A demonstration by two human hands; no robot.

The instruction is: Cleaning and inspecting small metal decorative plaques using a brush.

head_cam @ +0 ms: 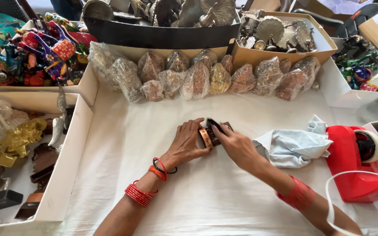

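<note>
- The small dark wooden block (209, 136), edged with a copper-coloured band, lies on the white tablecloth (197, 192) at the middle of the table, between my two hands.
- My left hand (188, 142) grips the block's left side, fingers curled over its top.
- My right hand (237, 146) presses on the right side, pinching a small black thing (215, 125) against the block; I cannot tell what it is.
- Just right of my right hand lies a crumpled pale blue cloth (296, 146), and beyond it a red tape dispenser (357, 161).
- Plastic-wrapped figurines (206, 76) line the table's far edge.
</note>
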